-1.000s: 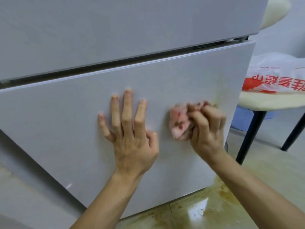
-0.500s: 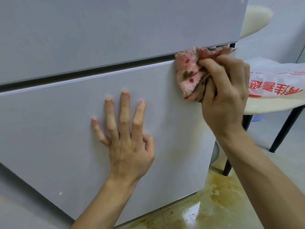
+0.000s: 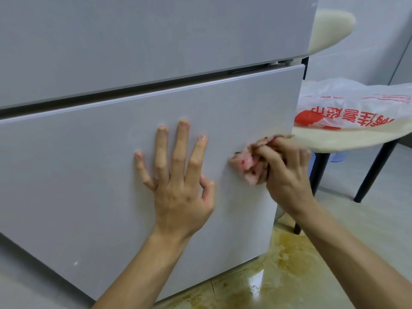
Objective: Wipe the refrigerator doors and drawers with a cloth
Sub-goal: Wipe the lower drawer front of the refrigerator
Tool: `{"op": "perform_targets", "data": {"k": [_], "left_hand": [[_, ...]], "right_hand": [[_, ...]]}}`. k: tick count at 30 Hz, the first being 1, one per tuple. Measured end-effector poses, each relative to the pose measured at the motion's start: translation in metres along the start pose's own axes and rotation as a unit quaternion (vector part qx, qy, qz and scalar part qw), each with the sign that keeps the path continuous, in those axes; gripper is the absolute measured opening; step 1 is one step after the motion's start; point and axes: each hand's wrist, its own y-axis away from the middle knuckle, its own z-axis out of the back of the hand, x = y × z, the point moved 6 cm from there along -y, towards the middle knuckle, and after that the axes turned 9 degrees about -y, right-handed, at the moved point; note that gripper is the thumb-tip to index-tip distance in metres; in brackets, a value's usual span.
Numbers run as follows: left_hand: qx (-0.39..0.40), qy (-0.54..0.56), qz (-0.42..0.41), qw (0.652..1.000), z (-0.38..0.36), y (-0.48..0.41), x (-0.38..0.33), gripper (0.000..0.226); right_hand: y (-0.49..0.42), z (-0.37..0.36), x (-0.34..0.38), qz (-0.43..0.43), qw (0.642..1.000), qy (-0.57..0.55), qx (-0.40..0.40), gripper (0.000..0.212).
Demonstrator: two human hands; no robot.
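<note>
My right grip [image 3: 287,172] is curled tight round the bunched pink cloth [image 3: 245,166] and presses it against the lower drawer front [image 3: 89,175] at about mid-height, close to its right edge. Half a second ago this wad was up at the drawer's top right corner, by the gap under the upper door [image 3: 133,41]. It has come back down to roughly where it was a second ago, so I judge I am scrubbing up and down along that right-hand strip.

My left grip [image 3: 180,181] has not shifted. Its fingers are straight and spread, palm flat on the drawer front just left of the cloth, and it holds nothing. The wide left part of the drawer and the door above look yet to be wiped.

To the right, a printed plastic bag [image 3: 356,103] lies on a cream stool [image 3: 334,141]. The floor [image 3: 289,259] below the drawer's corner is stained brown.
</note>
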Motion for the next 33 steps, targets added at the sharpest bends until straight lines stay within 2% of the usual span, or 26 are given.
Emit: {"op": "perform_targets", "data": {"k": [1, 4, 7, 10, 12, 14, 16, 18, 21, 26, 28, 30, 33], "left_hand": [[0.0, -0.002, 0.001, 1.0, -0.001, -0.001, -0.001, 0.073], [0.002, -0.006, -0.002, 1.0, -0.002, 0.0, -0.001, 0.07], [0.002, -0.013, -0.006, 1.0, -0.004, 0.002, 0.001, 0.072], [-0.005, -0.018, -0.005, 1.0, -0.006, 0.002, 0.001, 0.072], [-0.007, -0.019, -0.001, 1.0, -0.007, 0.002, 0.0, 0.072], [-0.011, -0.023, -0.002, 1.0, -0.006, 0.003, 0.0, 0.073], [-0.011, -0.023, -0.007, 1.0, -0.006, 0.004, 0.0, 0.071], [-0.014, -0.015, -0.01, 1.0, -0.005, 0.004, 0.001, 0.071], [-0.018, -0.009, -0.009, 1.0, -0.004, 0.002, 0.0, 0.07], [-0.009, 0.014, -0.014, 1.0, -0.002, 0.003, 0.002, 0.074], [-0.002, 0.016, -0.023, 1.0, -0.001, 0.003, 0.004, 0.074], [0.011, 0.009, -0.026, 1.0, -0.002, 0.003, 0.004, 0.073], [0.025, 0.005, -0.02, 0.999, -0.003, 0.004, 0.003, 0.073]], "right_hand": [[-0.024, 0.012, -0.007, -0.021, 0.999, 0.006, -0.041, 0.022], [-0.082, 0.042, -0.022, -0.073, 0.988, 0.02, -0.135, 0.029], [-0.09, 0.046, -0.027, -0.089, 0.982, 0.026, -0.167, 0.031], [-0.054, 0.025, -0.024, -0.096, 0.98, 0.008, -0.174, 0.03], [-0.001, 0.005, -0.022, -0.106, 0.985, 0.011, -0.135, 0.031], [0.056, -0.015, -0.017, -0.118, 0.992, 0.009, -0.044, 0.046], [0.094, -0.025, -0.016, -0.122, 0.992, 0.005, 0.037, 0.044], [0.087, -0.021, -0.016, -0.106, 0.992, -0.023, 0.064, 0.039], [0.022, -0.005, -0.015, -0.117, 0.989, -0.084, 0.015, 0.043], [-0.095, 0.035, -0.042, -0.188, 0.976, -0.074, -0.085, 0.034], [-0.099, 0.038, -0.042, -0.175, 0.973, -0.098, -0.117, 0.03], [-0.076, 0.025, -0.038, -0.181, 0.966, -0.104, -0.151, 0.034], [-0.006, -0.006, -0.034, -0.258, 0.948, -0.11, -0.149, 0.041]]}}
